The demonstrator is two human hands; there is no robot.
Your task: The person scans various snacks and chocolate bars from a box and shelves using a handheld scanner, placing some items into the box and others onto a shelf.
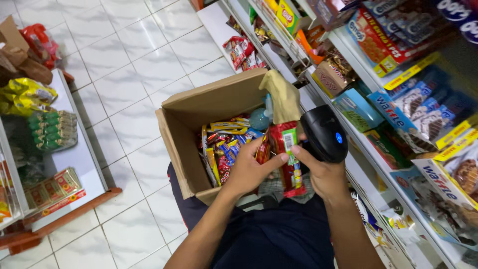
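My left hand (249, 172) grips a long red snack packet (289, 159), thumb pressed near its white barcode label. My right hand (323, 174) holds a black handheld barcode scanner (324, 133) with a small blue light, and its thumb also touches the packet's label. Both hands are over the right corner of an open cardboard box (191, 149) resting against my lap. The box holds several colourful snack packets (226, 142), a light blue spray bottle (260, 118) and a tan cloth (285, 97) draped over its far corner.
Store shelves (378, 79) packed with biscuit and wafer boxes run along the right. A low shelf unit (74, 159) with green and red packets stands at the left. White tiled floor (124, 65) lies between them.
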